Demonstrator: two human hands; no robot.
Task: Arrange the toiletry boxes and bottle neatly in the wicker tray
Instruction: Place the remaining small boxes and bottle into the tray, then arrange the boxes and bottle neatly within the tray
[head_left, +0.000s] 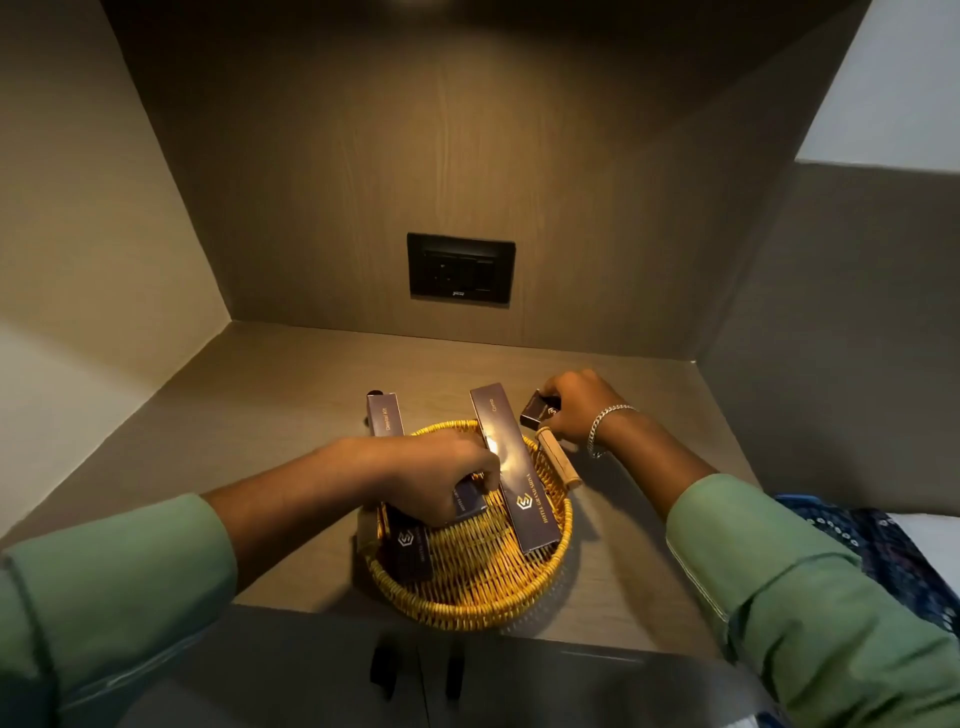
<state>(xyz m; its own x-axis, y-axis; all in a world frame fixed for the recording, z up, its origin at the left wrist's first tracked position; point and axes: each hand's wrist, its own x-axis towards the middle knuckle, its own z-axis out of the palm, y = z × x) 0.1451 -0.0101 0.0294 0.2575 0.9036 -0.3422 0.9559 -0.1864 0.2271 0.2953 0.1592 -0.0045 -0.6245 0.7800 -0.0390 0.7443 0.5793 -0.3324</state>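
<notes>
A round yellow wicker tray (470, 587) with a wooden handle (558, 456) sits near the shelf's front edge. A long dark comb box (514, 467) lies tilted across its right side, its far end over the rim. A dental kit box (385, 413) leans over the left rim. Inside the tray, my left hand (434, 475) grips a small dark box (470, 501) above another dark box (410, 551). Behind the tray's right rim, my right hand (576, 405) holds a small dark box (540, 410) just above the shelf. A dark cap (375, 393) peeks out behind the dental kit box.
The wooden shelf (260, 415) is an alcove with walls on the left, back and right. A black socket plate (461, 268) sits on the back wall. Dark cabinet handles (384, 667) show below the front edge.
</notes>
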